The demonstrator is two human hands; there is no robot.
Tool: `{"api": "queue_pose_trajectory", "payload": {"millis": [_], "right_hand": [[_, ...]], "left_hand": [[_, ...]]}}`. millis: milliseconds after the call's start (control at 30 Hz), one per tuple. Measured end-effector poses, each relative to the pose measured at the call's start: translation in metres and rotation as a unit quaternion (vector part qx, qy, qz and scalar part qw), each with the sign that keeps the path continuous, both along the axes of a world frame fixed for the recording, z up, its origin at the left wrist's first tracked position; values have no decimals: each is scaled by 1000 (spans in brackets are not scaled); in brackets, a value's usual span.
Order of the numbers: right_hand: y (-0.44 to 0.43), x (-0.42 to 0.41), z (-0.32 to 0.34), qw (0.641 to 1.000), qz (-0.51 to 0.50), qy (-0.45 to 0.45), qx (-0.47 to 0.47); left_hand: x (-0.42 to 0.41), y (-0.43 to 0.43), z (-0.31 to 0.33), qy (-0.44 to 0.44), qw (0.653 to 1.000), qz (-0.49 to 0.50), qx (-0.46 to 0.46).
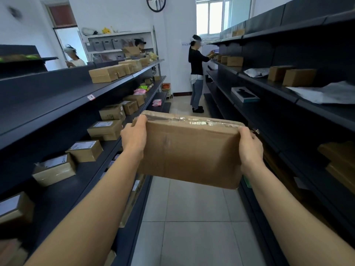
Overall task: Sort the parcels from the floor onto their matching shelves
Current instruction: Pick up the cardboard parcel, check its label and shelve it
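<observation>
In the centre of the frame, a flat brown cardboard parcel (190, 150) with clear tape along its upper edge is held up in the air, above the pale tiled floor (192, 227) of the aisle. It touches no shelf. The left hand (134, 138) grips the left edge of the parcel, with the thumb on the near face and the fingers curled around behind it. The right hand (250, 145) grips the right edge in the same way, closed around the side of the parcel. Both bare forearms reach in from the lower corners of the frame.

On the left side of the frame stands a dark metal shelf unit (57, 104) with several levels. Many small brown cardboard boxes with white labels (105, 129) lie on it, apart from each other, and some pink packets (139, 91) lie further back. On the right side stands another dark shelf unit (278, 93). It carries a few brown boxes (298, 77), grey plastic mailing bags (326, 93) and a flat black and white box (245, 94).

At the far end of the aisle, in the upper middle of the frame, a person in a black top and grey trousers (196, 73) stands facing the right shelf unit. Two more people (74, 56) are visible in the upper left, behind the left shelf unit. A round dark wall clock (156, 3) hangs at the top, and a bright window (222, 14) is to its right.
</observation>
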State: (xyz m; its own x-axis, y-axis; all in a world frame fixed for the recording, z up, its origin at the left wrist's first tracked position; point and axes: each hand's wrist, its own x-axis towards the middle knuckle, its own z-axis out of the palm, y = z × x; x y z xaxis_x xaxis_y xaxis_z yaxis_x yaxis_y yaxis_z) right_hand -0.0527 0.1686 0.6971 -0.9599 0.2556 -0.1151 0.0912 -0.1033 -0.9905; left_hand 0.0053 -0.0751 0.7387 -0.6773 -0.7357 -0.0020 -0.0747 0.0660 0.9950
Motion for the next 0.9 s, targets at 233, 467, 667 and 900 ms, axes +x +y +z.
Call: {"api": "queue_pose_trajectory", "payload": {"millis": [233, 467, 667, 900], "right_hand": [[6, 0, -2, 1000, 11, 2, -1], [15, -2, 5, 999, 45, 9, 10], [14, -5, 4, 995, 68, 5, 73], [11, -14, 0, 996, 12, -25, 81]], "left_hand": [[1, 1, -19, 6, 1000, 19, 3], [-2, 0, -23, -31, 998, -16, -57], [-7, -1, -21, -50, 996, -14, -76], [-6, 2, -22, -30, 995, -40, -86]]}}
